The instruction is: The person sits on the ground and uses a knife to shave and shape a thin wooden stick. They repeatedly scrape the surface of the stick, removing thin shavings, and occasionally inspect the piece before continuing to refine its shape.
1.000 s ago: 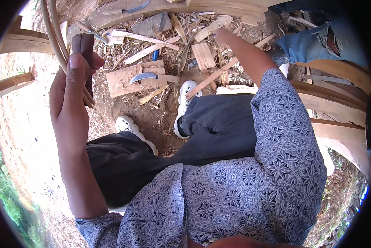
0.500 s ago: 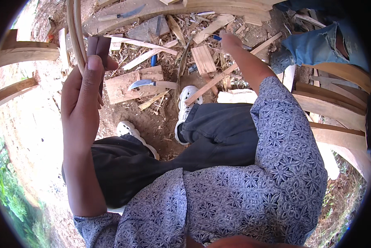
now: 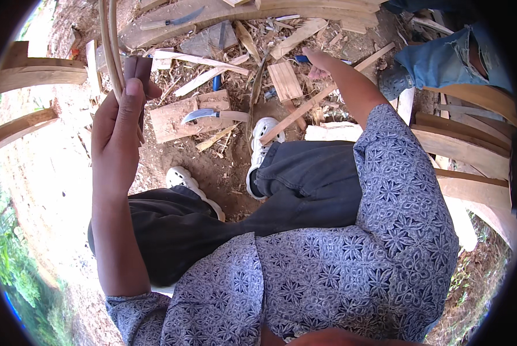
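My left hand (image 3: 117,118) is raised at the left, closed on thin wooden strips (image 3: 110,43) that stand up past the thumb. A folded dark brown sheet (image 3: 138,68), perhaps sandpaper, is pinched in the same grip. Out at the upper right, my right hand (image 3: 323,62) is low over the chip-covered ground, with its fingers apart. Close beside it lies a blue-handled tool (image 3: 302,59), partly covered by the hand. A curved knife with a pale wooden handle (image 3: 234,116) rests on a flat wooden board (image 3: 166,122) between the hands.
Another knife (image 3: 155,25) lies on a large curved plank (image 3: 218,16) at the far side. A long wooden stick (image 3: 304,116) slants past my white shoe (image 3: 264,134). Curved timbers (image 3: 466,153) are stacked at right, near another person's torn-jeans leg (image 3: 437,63).
The right hand's fingers, curled over the blue tool before, are now spread, and the hand has shifted slightly. The left hand keeps its hold. The whole view has shifted a little.
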Action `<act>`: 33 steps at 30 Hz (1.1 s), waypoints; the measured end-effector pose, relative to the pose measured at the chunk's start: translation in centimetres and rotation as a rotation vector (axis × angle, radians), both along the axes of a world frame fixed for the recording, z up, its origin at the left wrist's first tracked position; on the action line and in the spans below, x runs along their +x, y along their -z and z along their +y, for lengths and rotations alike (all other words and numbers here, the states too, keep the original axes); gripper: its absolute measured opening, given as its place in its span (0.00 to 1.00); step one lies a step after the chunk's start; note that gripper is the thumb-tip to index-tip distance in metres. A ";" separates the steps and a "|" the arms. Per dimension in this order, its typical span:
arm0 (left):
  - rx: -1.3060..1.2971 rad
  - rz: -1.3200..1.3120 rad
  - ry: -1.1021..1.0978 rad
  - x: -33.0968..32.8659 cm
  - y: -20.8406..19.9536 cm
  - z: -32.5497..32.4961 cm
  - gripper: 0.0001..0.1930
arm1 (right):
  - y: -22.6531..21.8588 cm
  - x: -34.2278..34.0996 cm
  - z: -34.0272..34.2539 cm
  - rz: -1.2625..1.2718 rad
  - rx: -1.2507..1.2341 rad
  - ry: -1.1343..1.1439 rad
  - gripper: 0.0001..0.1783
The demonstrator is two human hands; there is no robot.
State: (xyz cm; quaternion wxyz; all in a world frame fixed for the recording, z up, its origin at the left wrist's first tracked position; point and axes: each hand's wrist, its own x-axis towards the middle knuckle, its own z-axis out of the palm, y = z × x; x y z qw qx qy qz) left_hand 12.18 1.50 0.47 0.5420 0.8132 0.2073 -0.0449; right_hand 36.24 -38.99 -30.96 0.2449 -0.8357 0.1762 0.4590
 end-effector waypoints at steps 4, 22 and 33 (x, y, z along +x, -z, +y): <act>-0.112 0.007 0.027 -0.3 0.4 0.8 0.26 | 1.5 -0.7 -1.1 -0.293 -0.163 -0.601 0.23; -0.135 -0.085 0.013 -2.1 0.0 1.4 0.23 | -15.5 1.2 8.6 -0.483 0.528 -0.480 0.20; -0.165 -0.181 0.010 -3.4 -0.6 1.2 0.24 | -1.4 -16.5 1.9 -0.378 0.103 -0.988 0.10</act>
